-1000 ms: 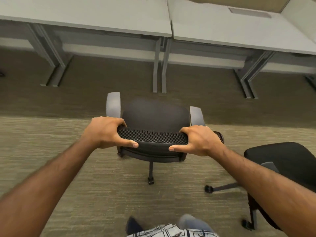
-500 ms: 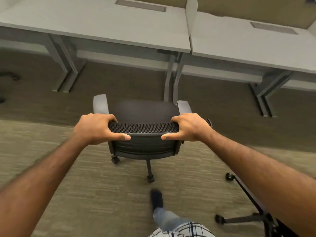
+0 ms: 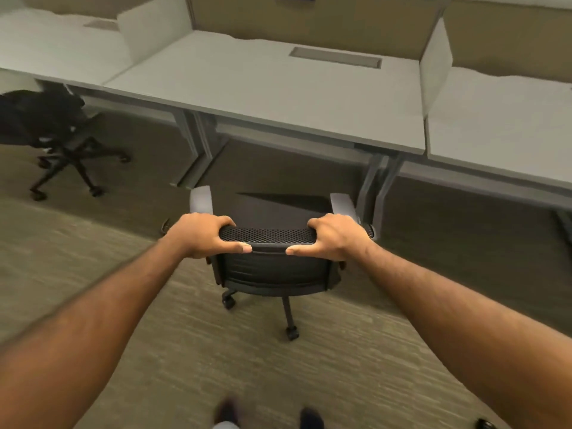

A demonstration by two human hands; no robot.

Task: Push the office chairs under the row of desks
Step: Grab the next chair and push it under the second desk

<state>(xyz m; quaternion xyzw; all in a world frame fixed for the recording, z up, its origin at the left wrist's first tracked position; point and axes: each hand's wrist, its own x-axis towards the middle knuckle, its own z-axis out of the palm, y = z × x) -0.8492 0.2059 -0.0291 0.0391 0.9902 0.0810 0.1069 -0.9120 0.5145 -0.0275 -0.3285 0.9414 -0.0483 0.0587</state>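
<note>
Left hand (image 3: 201, 235) and right hand (image 3: 335, 237) grip the chair (image 3: 269, 269) backrest; chair now nearer the desk (image 3: 263, 88) than before.

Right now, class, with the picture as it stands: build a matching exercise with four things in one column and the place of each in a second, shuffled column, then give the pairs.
Things
1. left hand
2. gripped chair
3. second chair
4. cable slot

Places
A. set into the top of the middle desk, near its back
B. at the far left of the picture
C. on the left end of the backrest's top edge
D. just in front of the middle desk, wheels on the carpet

Pairs: 1-C, 2-D, 3-B, 4-A
</note>
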